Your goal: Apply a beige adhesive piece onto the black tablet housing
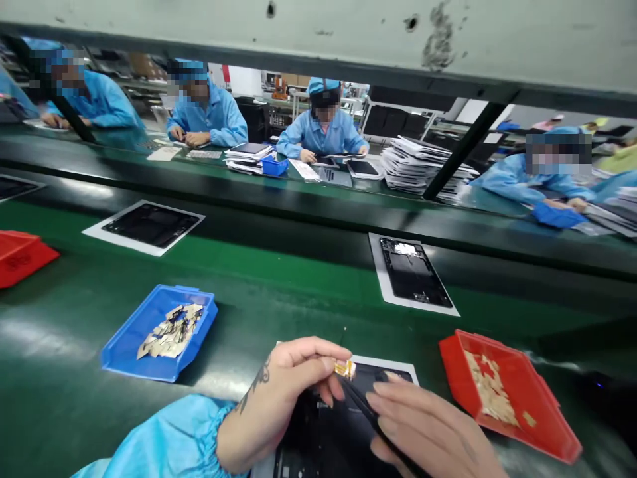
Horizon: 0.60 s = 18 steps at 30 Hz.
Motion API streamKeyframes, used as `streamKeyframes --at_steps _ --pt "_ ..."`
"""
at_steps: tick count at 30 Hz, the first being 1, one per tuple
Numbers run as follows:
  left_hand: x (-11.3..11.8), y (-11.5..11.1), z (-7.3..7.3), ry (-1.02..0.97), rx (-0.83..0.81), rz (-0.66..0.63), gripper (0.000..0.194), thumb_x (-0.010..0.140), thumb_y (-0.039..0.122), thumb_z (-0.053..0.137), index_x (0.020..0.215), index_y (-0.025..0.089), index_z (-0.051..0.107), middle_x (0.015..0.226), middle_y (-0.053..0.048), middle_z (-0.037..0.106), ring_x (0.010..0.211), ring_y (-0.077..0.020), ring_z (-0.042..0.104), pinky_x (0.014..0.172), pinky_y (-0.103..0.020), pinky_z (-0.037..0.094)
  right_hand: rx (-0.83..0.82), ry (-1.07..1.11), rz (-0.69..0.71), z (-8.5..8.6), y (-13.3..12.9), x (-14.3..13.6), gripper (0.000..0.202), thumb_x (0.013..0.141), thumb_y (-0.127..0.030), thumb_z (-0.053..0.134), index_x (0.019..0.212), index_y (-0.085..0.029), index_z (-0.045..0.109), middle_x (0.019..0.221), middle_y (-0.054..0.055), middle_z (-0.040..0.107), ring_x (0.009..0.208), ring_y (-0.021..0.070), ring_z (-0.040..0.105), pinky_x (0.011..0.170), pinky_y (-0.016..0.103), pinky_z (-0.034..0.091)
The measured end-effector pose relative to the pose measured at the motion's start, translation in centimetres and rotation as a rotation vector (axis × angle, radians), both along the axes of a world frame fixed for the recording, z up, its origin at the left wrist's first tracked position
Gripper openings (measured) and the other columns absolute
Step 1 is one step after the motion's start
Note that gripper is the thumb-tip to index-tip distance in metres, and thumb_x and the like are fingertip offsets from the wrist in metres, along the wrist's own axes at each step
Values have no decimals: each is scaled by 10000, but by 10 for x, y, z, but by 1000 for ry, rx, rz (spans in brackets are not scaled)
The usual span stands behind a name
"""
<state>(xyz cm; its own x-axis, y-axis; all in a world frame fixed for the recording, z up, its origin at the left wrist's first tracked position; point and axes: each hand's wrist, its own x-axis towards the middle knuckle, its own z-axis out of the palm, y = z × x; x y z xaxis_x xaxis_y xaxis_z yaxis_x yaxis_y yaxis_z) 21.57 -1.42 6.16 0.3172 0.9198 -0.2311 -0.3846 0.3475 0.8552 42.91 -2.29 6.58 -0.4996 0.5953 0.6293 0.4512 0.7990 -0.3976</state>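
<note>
My left hand [293,382] is closed, pinching a small white and yellow part [344,369] between thumb and fingers. My right hand [423,421] is closed around black tweezers [365,408], whose tips meet the small part. Below both hands lies a black tablet-like panel [338,438] on a white sheet [409,372], partly covered by my hands. To the left stands a blue bin [119,358] with small pale and black pieces. A red bin [552,425] with small cream pieces stands to the right.
On the green bench lie another black panel [149,224] at the far left and one [415,273] at the back right, both on white sheets. Another red bin [22,259] is at the left edge. Several people in blue sit across a ledge, near stacked sheets [415,166].
</note>
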Motion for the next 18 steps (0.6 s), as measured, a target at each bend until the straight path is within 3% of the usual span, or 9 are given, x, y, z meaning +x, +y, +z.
streamKeyframes --at_steps 7,14,18 --pt "4 2 -5 -133 -69 -24 196 835 248 592 953 143 708 684 -53 643 640 -110 564 624 -214 423 114 -82 57 -6 9 8 403 833 -329 670 1216 -407 572 946 -1 728 813 230 706 767 408 616" --pt "4 1 -4 -117 -88 -53 205 834 256 595 952 138 714 680 -52 641 631 -102 570 605 -193 425 -62 -45 -58 8 -5 -7 354 930 -323 557 1269 -418 531 963 -2 724 844 201 699 912 406 555" --pt "6 1 -5 -133 -119 -69 204 817 240 611 943 115 713 685 -62 646 615 -97 575 595 -183 429 -110 26 -40 7 -8 -8 289 927 -293 558 1201 -377 597 981 6 721 889 196 693 865 337 574"
